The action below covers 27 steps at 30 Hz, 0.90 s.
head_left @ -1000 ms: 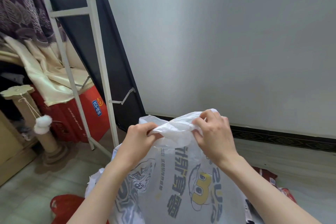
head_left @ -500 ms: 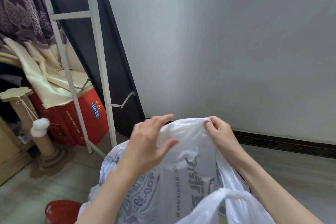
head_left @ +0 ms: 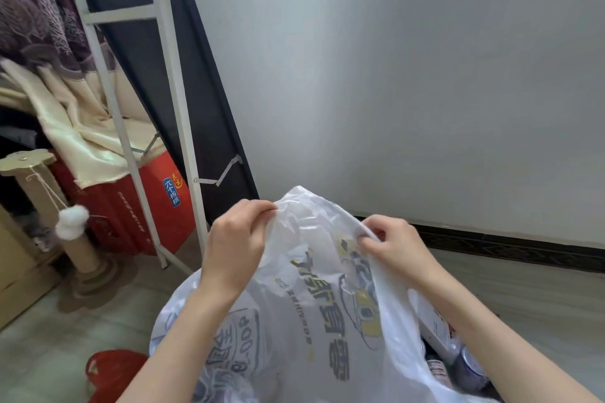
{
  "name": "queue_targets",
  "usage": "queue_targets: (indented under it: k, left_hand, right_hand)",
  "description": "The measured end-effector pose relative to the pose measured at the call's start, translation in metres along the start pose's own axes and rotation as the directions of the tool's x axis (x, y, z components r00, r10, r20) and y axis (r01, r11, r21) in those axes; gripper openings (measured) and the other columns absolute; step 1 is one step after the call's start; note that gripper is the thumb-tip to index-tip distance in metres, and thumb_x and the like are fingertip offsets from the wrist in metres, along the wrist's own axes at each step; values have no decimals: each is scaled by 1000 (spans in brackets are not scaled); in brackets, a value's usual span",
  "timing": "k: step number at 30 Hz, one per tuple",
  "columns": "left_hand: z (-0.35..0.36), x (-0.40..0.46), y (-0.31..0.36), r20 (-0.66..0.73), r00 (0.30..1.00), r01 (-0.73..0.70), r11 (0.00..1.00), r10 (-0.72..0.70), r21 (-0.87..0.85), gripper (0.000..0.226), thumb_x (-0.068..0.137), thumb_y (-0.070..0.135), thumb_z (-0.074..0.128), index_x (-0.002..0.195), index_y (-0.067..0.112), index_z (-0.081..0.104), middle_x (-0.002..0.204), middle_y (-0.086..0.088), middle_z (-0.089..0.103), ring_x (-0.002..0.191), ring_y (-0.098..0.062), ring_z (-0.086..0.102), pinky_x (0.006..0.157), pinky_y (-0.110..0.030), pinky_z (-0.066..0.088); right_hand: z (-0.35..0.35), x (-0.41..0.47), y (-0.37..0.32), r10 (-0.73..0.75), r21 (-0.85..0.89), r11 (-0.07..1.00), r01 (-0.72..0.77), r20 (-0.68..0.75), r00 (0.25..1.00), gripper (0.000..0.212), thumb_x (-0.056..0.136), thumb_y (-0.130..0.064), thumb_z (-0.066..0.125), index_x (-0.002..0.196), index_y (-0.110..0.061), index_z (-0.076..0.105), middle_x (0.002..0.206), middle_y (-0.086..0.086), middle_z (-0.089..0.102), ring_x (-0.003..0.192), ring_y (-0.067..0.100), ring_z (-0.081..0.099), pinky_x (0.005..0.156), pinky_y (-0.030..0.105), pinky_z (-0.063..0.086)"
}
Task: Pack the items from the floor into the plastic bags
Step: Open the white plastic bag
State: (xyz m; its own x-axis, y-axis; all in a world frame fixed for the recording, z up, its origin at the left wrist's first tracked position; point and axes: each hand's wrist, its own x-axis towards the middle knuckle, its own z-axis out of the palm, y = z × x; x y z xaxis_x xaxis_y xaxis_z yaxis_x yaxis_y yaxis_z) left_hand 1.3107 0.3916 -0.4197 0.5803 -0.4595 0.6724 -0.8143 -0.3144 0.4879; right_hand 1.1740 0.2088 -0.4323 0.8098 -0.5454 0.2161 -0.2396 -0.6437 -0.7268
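I see my left hand [head_left: 237, 239] and right hand [head_left: 394, 244] each pinching the top edge of 1 bag [head_left: 314, 314].

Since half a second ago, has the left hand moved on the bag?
Yes. The left hand, open then, now pinches the white plastic bag rim, staying right of the white frame leg.

Floor [head_left: 540, 304]: pale tile, runs to wall w/ dark patterned skirting. On it, L side: cat scratching post [head_left: 78, 239] on round base, white pompom hanging off it; red carton [head_left: 140, 213] w/ blue label; white metal frame [head_left: 170, 127], feet on tile. Red bag [head_left: 111, 373] at bottom L. Bottom R: cans/packets [head_left: 458, 366], partly hidden, type unclear.
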Motion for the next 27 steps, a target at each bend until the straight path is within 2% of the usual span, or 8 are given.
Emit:
queue_targets:
  k: [4, 6, 10, 15, 18, 20, 23, 27]
  left_hand:
    - [-18, 0, -26, -30, 951, 307, 950, -309, -48, 12, 88, 11, 57, 86, 16, 68, 79, 7, 63, 85, -16, 59, 76, -26, 39]
    - [-20, -4, -35, 23, 932, 361, 932, -361, -31, 12, 89, 12, 56, 85, 17, 66, 79, 5, 63, 87, -20, 59, 77, -29, 39]
    - [-10, -6, -33, 58, 934, 353, 935, -352, -9, 14, 90, 11, 52, 84, 21, 60, 83, 5, 62, 86, -19, 57, 75, -29, 39]
    - [2, -9, -10, 72, 989, 136, 977, -126, -163, 26, 89, 26, 56, 114, 21, 53, 112, 4, 56, 104, -12, 54, 90, -30, 43]
    - [19, -16, 11, 234, 944, -220, 972, 234, -82, 54, 78, 45, 61, 126, 29, 42, 122, 5, 54, 112, -9, 50, 95, -28, 40]
    - [35, -22, 15, 355, 882, -320, 947, 310, -32, 62, 76, 31, 66, 130, 33, 35, 121, 3, 54, 106, -11, 50, 89, -35, 47]
    - [39, -22, 9, 443, 852, -250, 961, 278, -121, 58, 83, 8, 59, 127, 38, 34, 109, -2, 58, 94, -20, 57, 75, -42, 51]
    - [27, -15, 4, 494, 834, -145, 962, 244, -230, 34, 88, 10, 57, 118, 25, 57, 106, 1, 66, 95, -15, 62, 83, -30, 48]
  right_hand:
    - [-26, 0, 18, 292, 647, 692, -320, 155, 944, 10, 85, 4, 57, 88, 1, 66, 69, 13, 63, 49, 12, 59, 46, 18, 47]
    - [-34, -2, 28, 271, 700, 582, -414, 313, 910, 12, 83, -3, 59, 91, 2, 68, 76, 18, 65, 55, 21, 62, 50, 25, 52]
    - [-36, -2, 31, 107, 675, 597, -433, 469, 877, 38, 75, -30, 72, 103, -3, 68, 96, 19, 68, 80, 28, 65, 77, 37, 52]
    - [-31, 6, 18, 67, 780, 475, -408, 430, 900, 27, 89, -18, 48, 96, -11, 73, 93, 10, 72, 78, 22, 69, 68, 28, 57]
    - [-24, 9, 6, 57, 768, 510, -387, 419, 906, 28, 89, -23, 45, 92, -13, 72, 89, 5, 73, 78, 16, 70, 70, 25, 56]
    - [-23, 8, 1, 42, 745, 553, -373, 422, 906, 33, 94, -25, 41, 90, -12, 70, 86, 4, 73, 76, 15, 69, 69, 23, 56]
    - [-24, 6, 3, 90, 718, 604, -347, 371, 924, 30, 95, -22, 44, 89, -8, 71, 82, 8, 73, 71, 17, 69, 65, 23, 55]
    - [-28, 7, 22, 278, 594, 751, -288, 111, 954, 8, 82, -3, 64, 81, -10, 67, 73, 7, 66, 53, 8, 59, 50, 16, 47]
